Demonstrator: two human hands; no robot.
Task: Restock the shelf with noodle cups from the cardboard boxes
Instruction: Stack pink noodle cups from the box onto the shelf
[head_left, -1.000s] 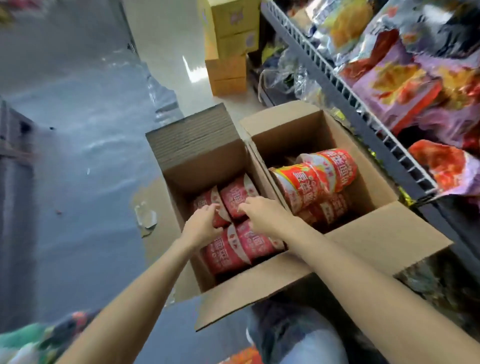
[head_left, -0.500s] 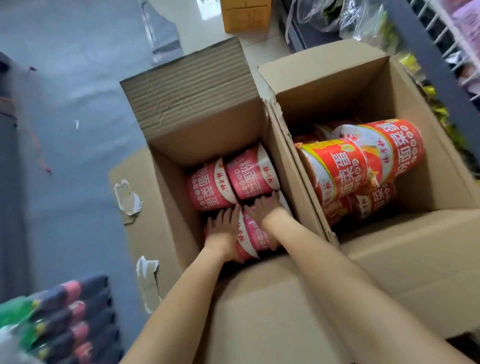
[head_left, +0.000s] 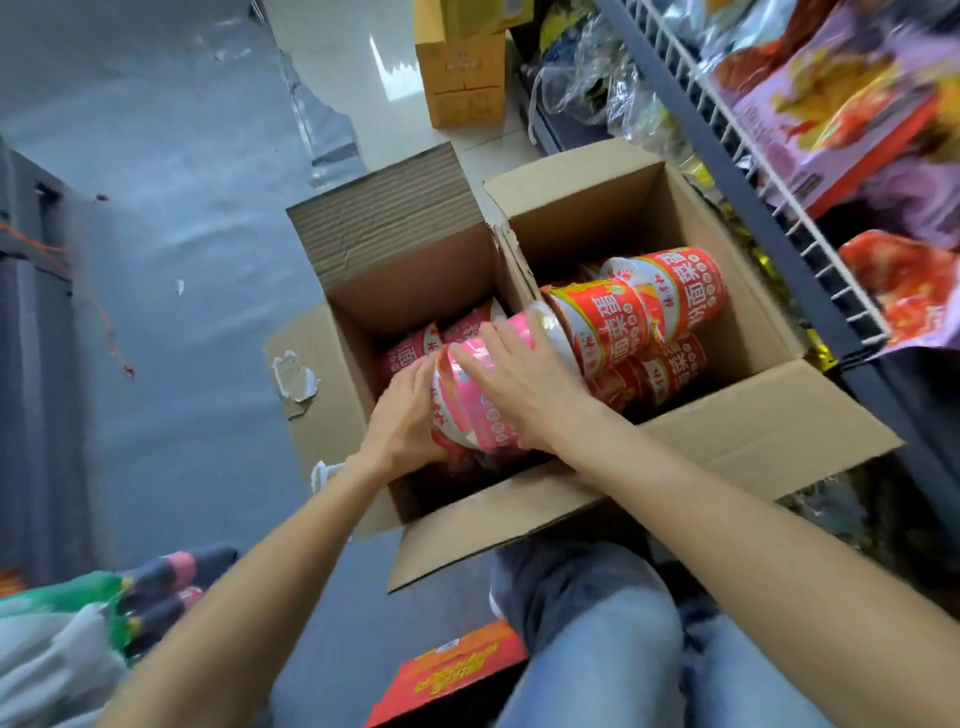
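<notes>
Grey flooring (head_left: 197, 249) fills the left of the frame, with a wire shelf (head_left: 748, 171) of snack bags running down the right edge.

Nearest the camera, at lower centre, a knee in blue jeans (head_left: 623, 649) shows the person crouched by the boxes. A red carton (head_left: 452, 670) lies just left of it.

At centre frame, both hands work inside the left cardboard box (head_left: 395, 270). The left hand (head_left: 405, 415) grips the near end of a pink noodle cup (head_left: 483, 405), fingers curled round its rim. The right hand (head_left: 530, 384) lies over the cup's top and side, fingers spread and bent on the wrap. The cup is tilted and sits level with the box opening, so the lift-out step appears to be in hand. More pink cups (head_left: 415, 348) remain beneath it.

Beyond, at centre right, the right cardboard box (head_left: 649, 208) holds red noodle cups (head_left: 670, 296) stacked on their sides in at least two layers.

Judgement: restocking is far from complete. Both boxes hold stock, and no noodle cups are visible on the shelf section in view. Yellow cartons (head_left: 462, 78) stand at upper centre.
</notes>
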